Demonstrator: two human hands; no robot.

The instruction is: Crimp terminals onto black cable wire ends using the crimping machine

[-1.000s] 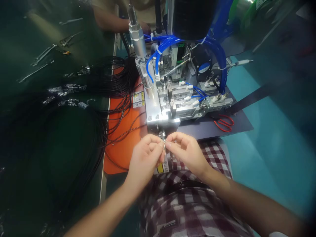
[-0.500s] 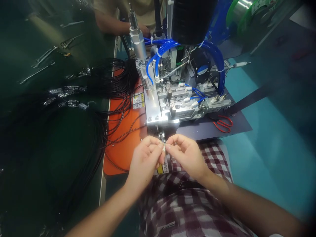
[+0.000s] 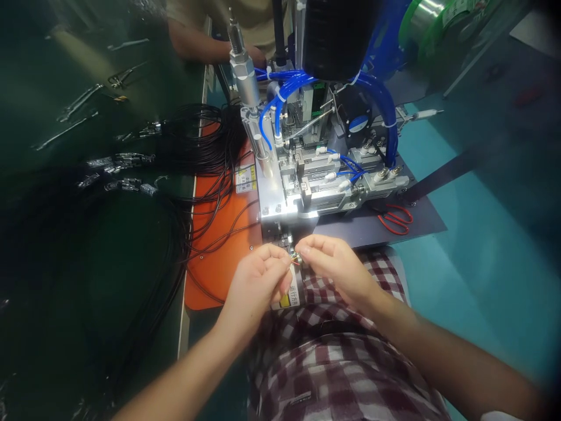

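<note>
My left hand (image 3: 259, 282) and my right hand (image 3: 336, 266) meet fingertip to fingertip just in front of a small metal machine (image 3: 307, 175) with blue air hoses. Both hands are pinched on a tiny wire end (image 3: 295, 258) with a hint of red and yellow; its details are too small to make out. A yellow and white label (image 3: 290, 297) on the machine's front shows below the fingers. My checked shirt fills the bottom of the view.
Black cables (image 3: 205, 158) lie coiled over an orange mat (image 3: 219, 234) and the dark green table at left. Red-handled scissors (image 3: 397, 217) rest on a dark mat at right. Another person's arm (image 3: 197, 41) reaches in at the top. Metal tools (image 3: 79, 99) lie far left.
Both hands have stayed together in front of the machine, shifting slightly; the fingertips have parted a little and coloured wire strands now show between them.
</note>
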